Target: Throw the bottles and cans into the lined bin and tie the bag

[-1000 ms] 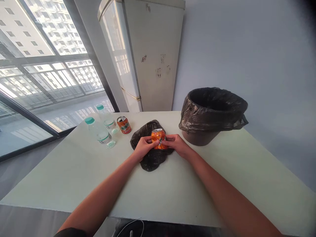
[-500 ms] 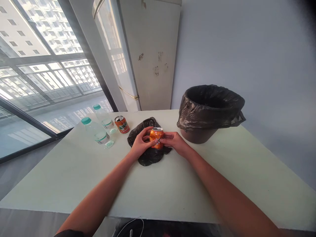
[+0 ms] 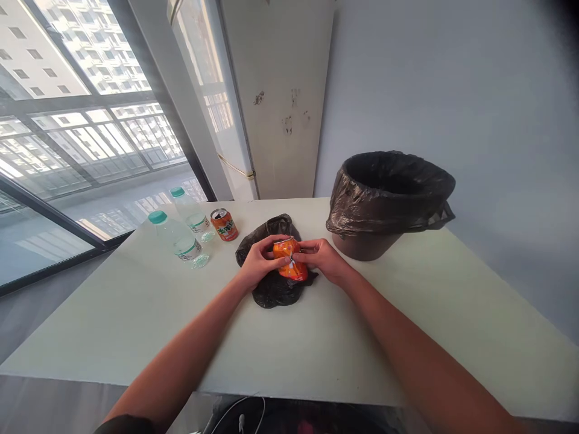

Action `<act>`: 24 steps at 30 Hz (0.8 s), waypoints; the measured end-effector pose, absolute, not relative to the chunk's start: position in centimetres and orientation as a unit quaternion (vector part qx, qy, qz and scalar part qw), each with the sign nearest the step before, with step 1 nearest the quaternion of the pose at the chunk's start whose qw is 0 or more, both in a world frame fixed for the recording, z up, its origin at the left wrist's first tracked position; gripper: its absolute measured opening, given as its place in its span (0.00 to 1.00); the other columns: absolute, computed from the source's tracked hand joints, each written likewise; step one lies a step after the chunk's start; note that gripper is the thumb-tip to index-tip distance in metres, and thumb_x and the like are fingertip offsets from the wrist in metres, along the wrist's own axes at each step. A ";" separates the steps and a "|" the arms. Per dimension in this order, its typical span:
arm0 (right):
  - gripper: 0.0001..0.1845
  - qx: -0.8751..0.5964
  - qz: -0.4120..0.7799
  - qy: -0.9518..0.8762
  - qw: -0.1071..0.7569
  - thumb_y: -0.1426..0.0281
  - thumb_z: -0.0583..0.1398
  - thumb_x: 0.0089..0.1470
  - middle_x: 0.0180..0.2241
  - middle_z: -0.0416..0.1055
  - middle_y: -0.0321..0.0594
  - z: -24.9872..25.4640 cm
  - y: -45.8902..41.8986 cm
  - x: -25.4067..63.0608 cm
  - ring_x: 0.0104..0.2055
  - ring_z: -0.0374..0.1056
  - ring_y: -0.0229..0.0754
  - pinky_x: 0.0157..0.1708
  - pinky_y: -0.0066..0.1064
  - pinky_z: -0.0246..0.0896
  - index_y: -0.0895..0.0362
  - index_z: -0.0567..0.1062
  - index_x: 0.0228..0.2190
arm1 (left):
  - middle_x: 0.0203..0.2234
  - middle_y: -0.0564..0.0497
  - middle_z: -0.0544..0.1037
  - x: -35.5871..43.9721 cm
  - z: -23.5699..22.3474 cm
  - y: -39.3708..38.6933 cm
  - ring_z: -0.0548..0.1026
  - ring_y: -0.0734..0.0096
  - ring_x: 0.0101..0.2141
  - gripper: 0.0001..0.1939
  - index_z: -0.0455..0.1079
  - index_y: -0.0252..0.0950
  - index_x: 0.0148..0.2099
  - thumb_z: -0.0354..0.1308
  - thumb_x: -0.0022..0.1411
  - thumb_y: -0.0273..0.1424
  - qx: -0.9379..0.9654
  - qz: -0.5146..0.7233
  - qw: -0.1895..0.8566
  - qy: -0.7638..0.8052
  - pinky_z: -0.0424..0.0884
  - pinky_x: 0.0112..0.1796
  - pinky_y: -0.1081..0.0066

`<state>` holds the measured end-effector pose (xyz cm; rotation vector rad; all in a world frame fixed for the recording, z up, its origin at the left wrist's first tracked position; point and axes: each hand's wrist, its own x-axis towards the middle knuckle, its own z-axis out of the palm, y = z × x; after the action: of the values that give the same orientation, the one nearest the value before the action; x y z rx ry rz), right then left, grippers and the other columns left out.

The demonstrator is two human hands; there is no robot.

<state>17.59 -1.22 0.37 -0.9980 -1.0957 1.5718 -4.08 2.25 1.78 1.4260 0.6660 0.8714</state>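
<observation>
Both of my hands grip a dented orange drink can (image 3: 290, 267) in the middle of the table. My left hand (image 3: 257, 265) wraps its fingers over the can's left side and top. From the right, my right hand (image 3: 323, 260) pinches the can with thumb and fingers. The can tilts toward me above a crumpled black plastic bag (image 3: 271, 289) that lies flat on the table under my hands.
A bin lined with a black bag (image 3: 389, 202) stands right of my hands. A second orange can (image 3: 224, 224) and two clear water bottles (image 3: 177, 239) (image 3: 192, 212) stand at the left. The pale table (image 3: 316, 343) ends near me; a fridge (image 3: 271, 96) stands behind.
The can was upright between my hands and is now tipped toward me and looks more crushed. My left fingers have moved up over its top.
</observation>
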 end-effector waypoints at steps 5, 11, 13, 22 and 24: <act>0.37 -0.408 0.640 -0.451 0.469 0.60 0.80 0.34 0.40 0.84 0.45 1.3 -1.5 17.5 0.42 0.80 0.50 0.43 0.37 0.76 0.57 0.85 0.48 | 0.48 0.43 0.83 -4.0 1.5 2.2 0.84 0.54 0.45 0.34 0.74 0.37 0.60 0.77 0.52 0.35 0.609 0.383 0.631 0.288 0.82 0.45 0.61; 0.35 -0.419 0.639 -0.449 0.463 0.60 0.79 0.36 0.40 0.84 0.45 1.6 -1.7 17.6 0.42 0.80 0.50 0.40 0.35 0.75 0.57 0.85 0.47 | 0.48 0.43 0.84 -3.9 1.3 2.0 0.83 0.53 0.45 0.35 0.74 0.36 0.59 0.78 0.50 0.37 0.611 0.391 0.623 0.293 0.83 0.44 0.61; 0.34 -0.417 0.639 -0.452 0.461 0.60 0.79 0.37 0.39 0.84 0.45 1.6 -1.8 17.5 0.42 0.80 0.51 0.40 0.35 0.75 0.57 0.85 0.47 | 0.48 0.43 0.84 -3.8 1.4 1.9 0.83 0.52 0.45 0.35 0.74 0.36 0.59 0.78 0.50 0.38 0.616 0.393 0.616 0.295 0.83 0.45 0.59; 0.26 -0.456 0.415 -0.577 0.535 0.56 0.68 0.56 0.53 0.79 0.49 1.9 -2.1 16.3 0.54 0.75 0.52 0.49 0.40 0.76 0.56 0.79 0.53 | 0.49 0.47 0.79 -3.4 1.8 1.8 0.80 0.63 0.44 0.26 0.68 0.40 0.50 0.75 0.55 0.39 0.628 0.477 0.522 0.325 0.79 0.44 0.66; 0.20 -0.456 0.301 -0.629 0.553 0.60 0.67 0.58 0.51 0.78 0.49 1.8 -2.3 16.0 0.52 0.75 0.50 0.46 0.40 0.76 0.55 0.78 0.50 | 0.50 0.48 0.76 -3.3 1.6 1.6 0.79 0.64 0.45 0.26 0.65 0.41 0.50 0.74 0.56 0.39 0.636 0.504 0.475 0.341 0.78 0.45 0.66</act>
<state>16.04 -2.33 1.84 -1.0783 -1.4866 0.7115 -3.27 1.62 1.57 1.5550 0.8347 1.2325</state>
